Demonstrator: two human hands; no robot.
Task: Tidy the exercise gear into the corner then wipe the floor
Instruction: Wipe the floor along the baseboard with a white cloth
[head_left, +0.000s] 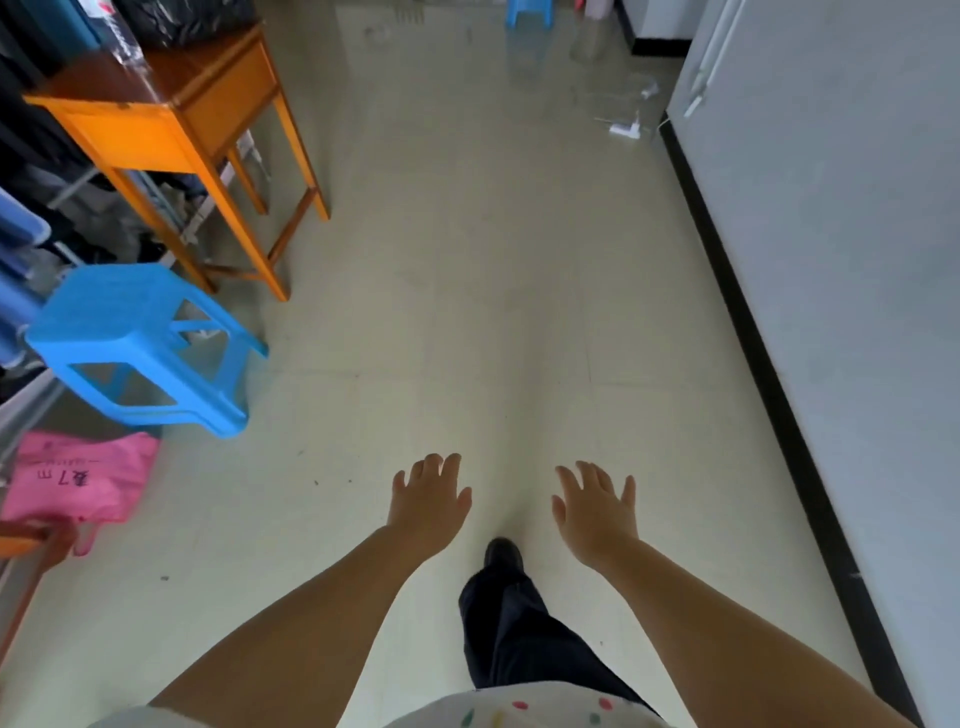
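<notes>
Beside the blue stool (140, 338), at the left edge, a pink plastic bag (78, 480) is laid on the floor (467, 286); what it holds cannot be made out. Beyond the stool an orange wooden table (171, 119) is seen, with a black bag (182, 18) on its top, cut off by the upper edge. Dark clothing and metal frames are crowded behind the stool and table, too blurred to be told apart. No exercise gear can be picked out with certainty; a small white object (626, 127) far from the stool, by the black skirting (737, 291) of the right-hand wall, cannot be identified. A second blue stool (530, 11) is cropped at the top. The left hand (428, 499) and right hand (595, 512) are held out over the floor, fingers spread and relaxed, nothing gripped. One dark trouser leg and shoe (501, 553) are seen between them. A broad strip of floor is left open from the stool across to the skirting.
</notes>
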